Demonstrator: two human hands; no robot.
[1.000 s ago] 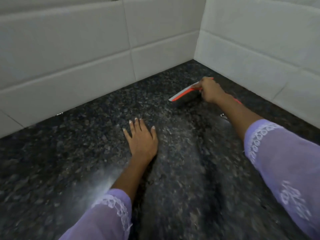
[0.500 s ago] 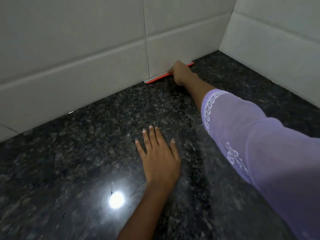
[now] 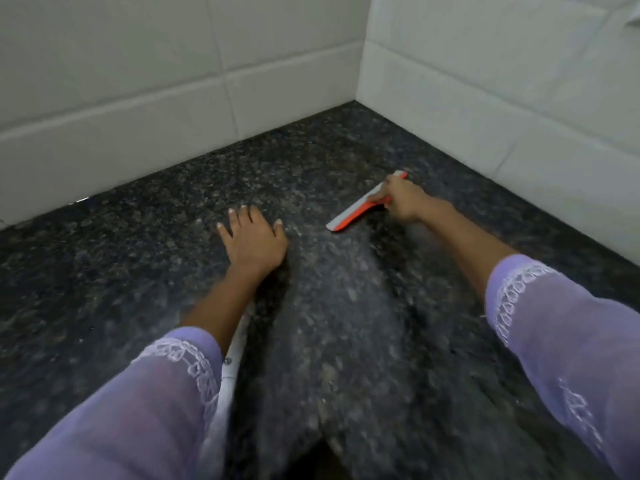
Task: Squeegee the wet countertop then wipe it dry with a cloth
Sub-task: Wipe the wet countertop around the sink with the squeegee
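A dark speckled granite countertop (image 3: 145, 271) fills the view, meeting white tiled walls in a corner. My right hand (image 3: 403, 202) grips an orange and white squeegee (image 3: 351, 214), whose blade lies on the stone a little way out from the corner. My left hand (image 3: 254, 240) rests flat on the counter, fingers spread, to the left of the blade's near end. A duller streaked band runs toward me between my two arms. No cloth is in view.
The white tiled back wall (image 3: 138, 98) and right wall (image 3: 502, 81) close off the counter on two sides. Lilac sleeves with white lace cuffs cover both forearms. A pale strip (image 3: 232, 368) shows beside my left forearm.
My right hand has pulled the squeegee away from the foot of the back wall toward me and to the right. My left hand stays flat on the counter.
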